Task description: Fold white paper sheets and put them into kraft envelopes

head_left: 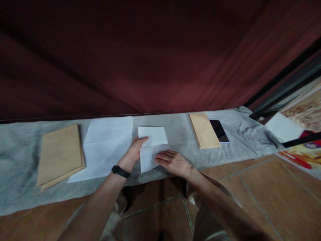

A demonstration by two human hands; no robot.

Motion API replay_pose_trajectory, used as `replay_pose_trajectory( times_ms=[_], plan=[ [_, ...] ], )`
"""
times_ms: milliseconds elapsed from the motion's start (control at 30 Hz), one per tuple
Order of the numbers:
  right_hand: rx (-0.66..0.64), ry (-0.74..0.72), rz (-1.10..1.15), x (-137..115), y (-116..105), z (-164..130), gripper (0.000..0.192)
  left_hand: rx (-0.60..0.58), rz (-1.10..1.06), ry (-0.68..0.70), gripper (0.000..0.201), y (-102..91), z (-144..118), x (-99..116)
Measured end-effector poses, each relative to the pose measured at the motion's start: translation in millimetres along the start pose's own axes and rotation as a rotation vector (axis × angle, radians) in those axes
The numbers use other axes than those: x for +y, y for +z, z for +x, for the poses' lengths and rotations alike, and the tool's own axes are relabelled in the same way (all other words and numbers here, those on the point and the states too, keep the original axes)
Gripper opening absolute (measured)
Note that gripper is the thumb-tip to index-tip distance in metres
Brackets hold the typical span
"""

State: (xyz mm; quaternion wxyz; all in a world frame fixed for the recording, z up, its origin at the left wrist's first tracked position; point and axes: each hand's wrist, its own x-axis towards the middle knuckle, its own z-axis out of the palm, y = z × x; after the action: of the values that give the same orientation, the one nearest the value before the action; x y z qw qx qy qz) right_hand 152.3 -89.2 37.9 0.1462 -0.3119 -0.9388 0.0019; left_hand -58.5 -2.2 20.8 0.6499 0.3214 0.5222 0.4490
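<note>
Head view shows the left hand [134, 148] pinching the white paper [152, 135] while the right hand [173, 163], fingers together, lies flat on it, seemingly mid-fold, calling for aligned edges

On cloth [179, 131], left to right: envelope pile [60, 150] overlapping paper sheet [109, 134], folded paper [154, 135] at middle, envelope stack [204, 130], smartphone [221, 132] just beside stack. Curtain [160, 67] behind cloth; tiled floor [271, 187] before it.

Dark red fabric [160, 60] fills the dim upper frame; brown floor tiles [283, 187] with visible joints spread along the bottom; dark bars [283, 74] slant at right.
</note>
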Motion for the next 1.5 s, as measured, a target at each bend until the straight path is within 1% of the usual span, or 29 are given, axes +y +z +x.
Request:
replay_pose_trajectory(
  times_ms=[67,133,200,233,267,300,333,433,500,567,600,633,667,700,767,833,933,1033,1100,1133,1200,1267,1367,1433,1500],
  plan=[
    [-0.018,-0.013,-0.017,0,2,-2,0.027,0.054,0.119,0.150,0.054,0.0,2,-5],
    [0.001,-0.008,-0.034,3,1,-3,0.029,0.147,0.274,0.288,0.060,-1.4,5,-7],
    [0.035,0.033,-0.045,8,-2,-5,0.033,0.236,0.425,0.384,0.066,-4.3,6,-8],
    [0.048,0.068,-0.044,10,-3,-5,0.035,0.250,0.497,0.424,0.067,-6.1,6,-7],
    [0.053,0.106,-0.036,12,-4,-6,0.036,0.228,0.566,0.461,0.066,-7.8,4,-5],
    [0.048,0.139,-0.022,14,-5,-6,0.036,0.161,0.633,0.488,0.064,-9.3,0,-3],
    [0.036,0.164,-0.002,16,-5,-6,0.036,0.051,0.694,0.498,0.061,-10.6,-5,0],
    [-0.014,0.193,0.053,19,-5,-7,0.033,-0.373,0.783,0.436,0.058,-13.9,-28,12],
    [-0.026,0.204,0.081,19,-5,-8,0.030,-0.581,0.795,0.385,0.059,-16.9,-44,19],
    [-0.032,0.224,0.110,19,-5,-8,0.027,-0.721,0.835,0.339,0.064,-20.8,-56,23],
    [-0.038,0.234,0.124,19,-5,-8,0.026,-0.760,0.868,0.331,0.067,-22.8,-59,23],
    [-0.048,0.241,0.139,18,-5,-7,0.026,-0.772,0.905,0.342,0.070,-24.6,-61,21],
    [-0.058,0.247,0.156,17,-6,-6,0.026,-0.750,0.939,0.371,0.070,-26.1,-61,18],
    [-0.064,0.257,0.176,16,-6,-5,0.027,-0.701,0.962,0.410,0.066,-27.2,-59,14],
    [-0.067,0.282,0.236,14,-6,-4,0.028,-0.607,0.973,0.481,0.048,-28.7,-54,5],
    [-0.068,0.312,0.324,15,-7,-5,0.028,-0.571,0.954,0.506,0.036,-30.2,-48,0],
    [-0.083,0.341,0.472,23,-11,-10,0.030,-0.578,0.910,0.459,0.033,-33.6,-46,1],
    [-0.112,0.345,0.621,33,-20,-16,0.038,-0.554,0.843,0.358,0.036,-36.7,-49,8],
    [-0.141,0.358,0.718,38,-26,-19,0.038,-0.548,0.817,0.306,0.036,-37.2,-50,10],
    [-0.152,0.380,0.759,40,-28,-20,0.035,-0.539,0.810,0.301,0.035,-36.8,-50,11],
    [-0.160,0.465,0.812,43,-29,-21,0.029,-0.491,0.797,0.335,0.032,-35.4,-48,11],
    [-0.147,0.595,0.809,44,-24,-21,0.026,-0.421,0.777,0.371,0.029,-33.9,-43,9],
    [-0.073,0.767,0.752,46,-12,-16,0.029,-0.298,0.747,0.350,0.029,-33.1,-33,7],
    [-0.005,0.836,0.689,49,-4,-10,0.029,-0.225,0.730,0.327,0.030,-32.9,-26,6],
    [0.038,0.885,0.611,52,1,-3,0.029,-0.167,0.738,0.345,0.032,-31.3,-21,5]
  ],
)
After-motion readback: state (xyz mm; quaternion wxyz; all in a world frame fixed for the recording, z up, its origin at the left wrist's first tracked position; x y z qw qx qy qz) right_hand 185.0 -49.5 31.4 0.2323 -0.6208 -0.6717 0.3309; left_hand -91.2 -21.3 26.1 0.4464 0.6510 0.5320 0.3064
